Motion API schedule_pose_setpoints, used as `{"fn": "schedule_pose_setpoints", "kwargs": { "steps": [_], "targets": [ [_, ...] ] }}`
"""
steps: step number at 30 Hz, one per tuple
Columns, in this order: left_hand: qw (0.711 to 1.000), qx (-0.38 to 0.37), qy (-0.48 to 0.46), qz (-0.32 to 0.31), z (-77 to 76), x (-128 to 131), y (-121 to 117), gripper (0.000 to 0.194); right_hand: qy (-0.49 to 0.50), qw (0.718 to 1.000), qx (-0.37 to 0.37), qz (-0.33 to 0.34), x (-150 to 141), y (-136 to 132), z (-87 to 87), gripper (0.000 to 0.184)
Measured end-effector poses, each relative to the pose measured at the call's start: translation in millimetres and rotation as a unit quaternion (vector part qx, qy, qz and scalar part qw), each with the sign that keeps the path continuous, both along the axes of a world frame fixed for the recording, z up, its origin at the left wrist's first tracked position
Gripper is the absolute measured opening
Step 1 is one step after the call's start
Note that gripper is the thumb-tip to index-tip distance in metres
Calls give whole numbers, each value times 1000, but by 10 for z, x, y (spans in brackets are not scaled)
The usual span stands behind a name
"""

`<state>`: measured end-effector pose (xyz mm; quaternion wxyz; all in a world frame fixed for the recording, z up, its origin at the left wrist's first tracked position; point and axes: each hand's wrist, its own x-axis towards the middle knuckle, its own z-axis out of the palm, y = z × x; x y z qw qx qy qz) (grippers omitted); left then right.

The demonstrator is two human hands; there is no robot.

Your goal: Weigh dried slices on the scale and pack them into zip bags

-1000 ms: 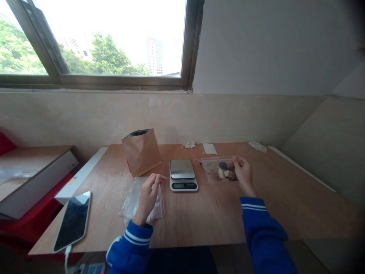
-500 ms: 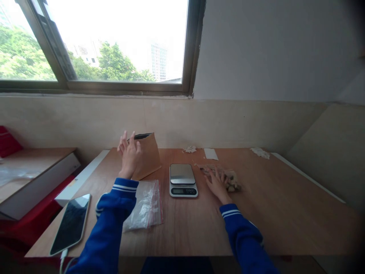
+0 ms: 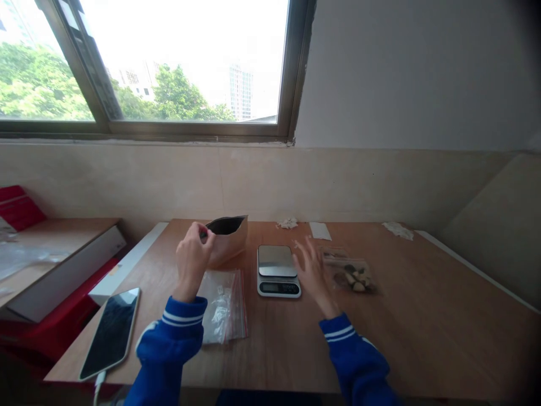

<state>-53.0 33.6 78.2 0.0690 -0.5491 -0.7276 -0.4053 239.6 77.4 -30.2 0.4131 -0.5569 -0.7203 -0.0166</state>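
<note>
My left hand [image 3: 191,260] pinches the rim of a brown paper bag [image 3: 229,239], which is tilted toward me with its dark opening showing. My right hand [image 3: 311,274] hovers open above the table, between a small digital scale [image 3: 277,270] and a clear zip bag [image 3: 350,274] holding brown and pale pieces. That filled bag lies flat on the wooden table [image 3: 422,321], just right of the hand. A stack of empty clear zip bags [image 3: 223,305] with red strips lies below my left hand. Both sleeves are blue with white stripes.
A phone [image 3: 111,325] on a cable lies at the table's near left corner. Paper scraps [image 3: 319,230] lie along the back edge by the wall. A lower side table [image 3: 51,248] and red items stand to the left. A window runs above.
My left hand has taken hold of the paper bag's rim and tipped it toward me. My right hand has lifted off the filled zip bag and moved left, above the table.
</note>
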Motion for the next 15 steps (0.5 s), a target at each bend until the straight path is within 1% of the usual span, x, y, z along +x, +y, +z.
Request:
{"fn": "schedule_pose_setpoints", "kwargs": {
  "steps": [1, 2, 3, 5, 6, 8, 9, 10, 12, 14, 15],
  "targets": [
    [1000, 1, -31, 5, -27, 58, -68, 16, 6, 997, 21, 74, -195, -132, 147, 42],
    [998, 3, -62, 0, -59, 110, -129, 20, 6, 990, 35, 137, -393, -268, 285, 41],
    [996, 5, -90, -16, -95, 155, -185, 24, 1, 980, 46, 192, -583, -400, 404, 40],
    [990, -5, -125, -68, -163, 206, -282, 24, -34, 960, 58, 273, -903, -623, 557, 41],
    [987, -16, -132, -91, -192, 212, -323, 20, -53, 954, 63, 287, -1024, -707, 586, 42],
    [983, -32, -140, -114, -237, 193, -394, 13, -81, 955, 56, 281, -1178, -822, 572, 38],
    [982, -32, -145, -116, -256, 177, -424, 14, -96, 957, 37, 272, -1218, -857, 548, 33],
    [981, -26, -155, -116, -277, 164, -451, 17, -114, 958, 7, 261, -1239, -881, 527, 28],
    [977, -9, -179, -117, -327, 161, -501, 20, -160, 956, -76, 236, -1246, -901, 520, 23],
    [974, -7, -191, -122, -391, 197, -549, 22, -199, 946, -160, 198, -1244, -876, 566, 23],
    [973, -11, -192, -126, -426, 226, -574, 22, -209, 942, -191, 181, -1251, -842, 597, 25]
  ]
}}
